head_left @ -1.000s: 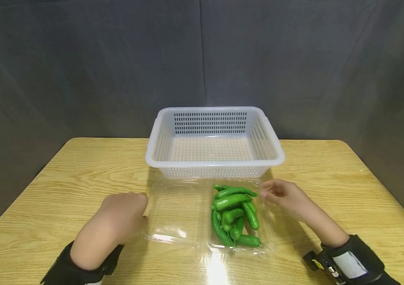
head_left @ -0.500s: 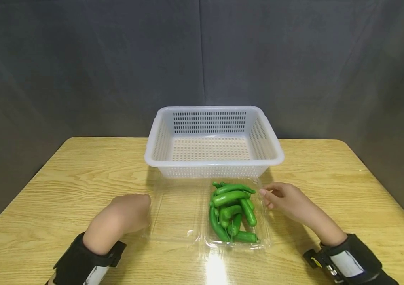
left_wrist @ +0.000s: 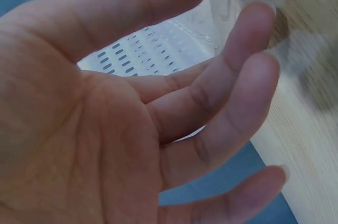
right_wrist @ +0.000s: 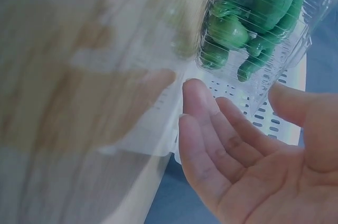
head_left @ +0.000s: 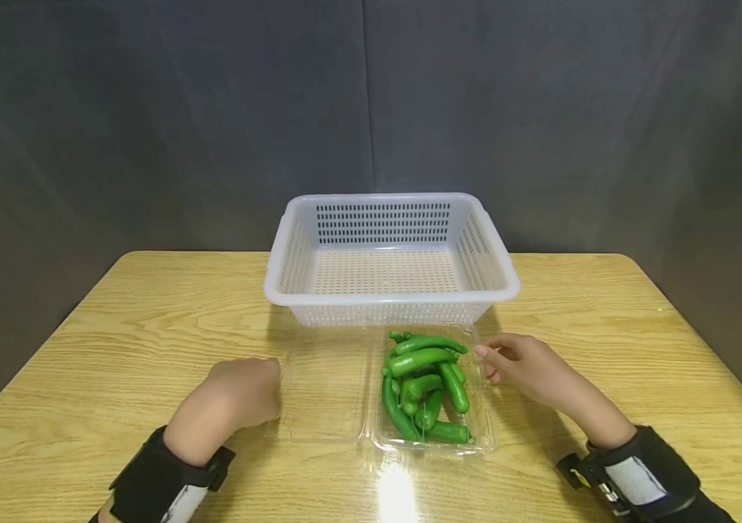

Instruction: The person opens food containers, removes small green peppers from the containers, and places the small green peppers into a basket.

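Note:
A clear plastic clamshell box (head_left: 432, 447) lies unfolded on the wooden table. Several green chili peppers (head_left: 423, 359) are piled in its right half, and its lid half (head_left: 325, 392) lies flat at the left. My left hand (head_left: 240, 392) is at the lid's left edge; in the left wrist view its thumb reaches the clear edge and its fingers are loosely bent and spread. On the other side, my right hand (head_left: 521, 367) is at the box's right rim. Its thumb tip meets the rim in the right wrist view, with the relaxed fingers close beside the wall.
Behind the box stands a white perforated plastic basket (head_left: 386, 298) with nothing in it. A dark grey cloth (head_left: 371, 109) hangs beyond the table (head_left: 148, 305). Black straps (head_left: 164, 479) are around both wrists.
The clamshell box has shifted slightly away and to the left, and its lid half has settled flatter. My left hand has moved a little right; my right hand has barely moved.

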{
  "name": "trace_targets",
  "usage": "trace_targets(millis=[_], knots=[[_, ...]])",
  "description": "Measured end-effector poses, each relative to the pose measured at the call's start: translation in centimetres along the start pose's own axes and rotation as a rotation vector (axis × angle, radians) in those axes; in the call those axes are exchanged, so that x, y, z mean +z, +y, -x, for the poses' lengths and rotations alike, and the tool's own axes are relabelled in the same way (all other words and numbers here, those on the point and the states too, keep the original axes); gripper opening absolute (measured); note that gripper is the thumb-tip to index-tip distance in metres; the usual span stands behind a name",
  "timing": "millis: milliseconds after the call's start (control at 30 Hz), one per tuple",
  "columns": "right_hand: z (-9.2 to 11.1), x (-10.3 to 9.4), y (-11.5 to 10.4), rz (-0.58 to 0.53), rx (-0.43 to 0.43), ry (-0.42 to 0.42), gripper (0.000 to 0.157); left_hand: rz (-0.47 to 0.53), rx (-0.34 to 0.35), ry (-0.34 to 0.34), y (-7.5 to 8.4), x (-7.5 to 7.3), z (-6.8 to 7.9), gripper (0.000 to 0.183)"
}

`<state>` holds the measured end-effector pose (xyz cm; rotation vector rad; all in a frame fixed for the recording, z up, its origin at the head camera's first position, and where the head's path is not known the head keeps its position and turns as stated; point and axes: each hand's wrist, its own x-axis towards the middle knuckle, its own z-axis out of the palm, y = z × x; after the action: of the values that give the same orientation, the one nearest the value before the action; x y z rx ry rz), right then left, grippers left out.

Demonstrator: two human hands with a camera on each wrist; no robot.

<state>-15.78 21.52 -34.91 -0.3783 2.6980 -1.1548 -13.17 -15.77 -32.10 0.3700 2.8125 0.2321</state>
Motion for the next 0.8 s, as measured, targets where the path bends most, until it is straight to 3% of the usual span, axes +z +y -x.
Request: trace_targets(millis=[500, 700, 800], knots=[[0.4, -0.8, -0.2, 0.086, -0.069, 0.033, 0.033, -0.059, -0.018, 0.011, 0.2, 0.3, -0.4, 0.023], [0.8, -1.3, -0.6, 0.192, -0.095, 0.086, 0.03, -0.114, -0.025, 0.052, 0.5, -0.1, 0.1, 0.047], [0.7, -1.4, -0.7, 0.254, -0.104, 0.122, 0.028, -0.097, 0.004, 0.109, 0.5, -0.2, 0.5, 0.036]])
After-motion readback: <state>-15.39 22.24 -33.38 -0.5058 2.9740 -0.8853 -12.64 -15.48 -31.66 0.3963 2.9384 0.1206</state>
